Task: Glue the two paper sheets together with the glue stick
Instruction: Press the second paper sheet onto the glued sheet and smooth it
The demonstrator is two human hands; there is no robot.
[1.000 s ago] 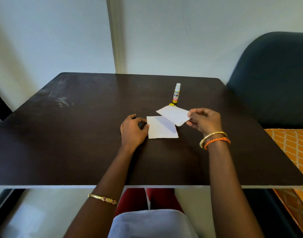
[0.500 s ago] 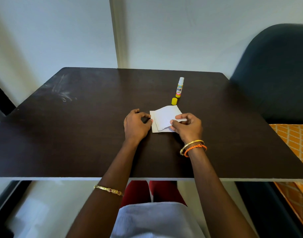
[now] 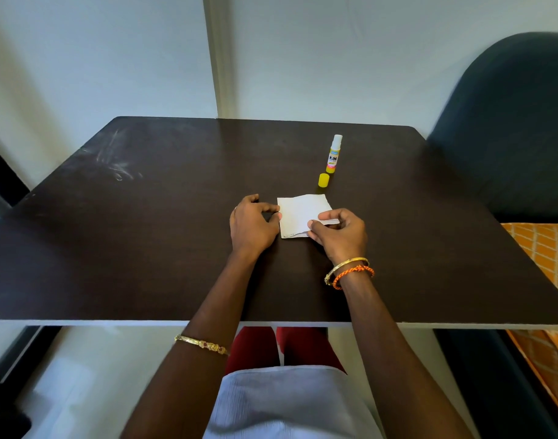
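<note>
Paper, plastic and dark matt tabletop

My table (image 3: 176, 248) is dark, matt, smudged pale at far left; the paper sheets (image 3: 299, 215) look white, matt, slightly crinkled; the glue stick (image 3: 333, 155) and its cap (image 3: 323, 180) are smooth plastic; my bangle (image 3: 345, 266) shines like metal.

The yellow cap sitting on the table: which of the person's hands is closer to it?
Right. The right hand rests on the paper sheets, just below the yellow cap. The left hand sits at the sheets' left edge, farther off to the cap's lower left.
</note>
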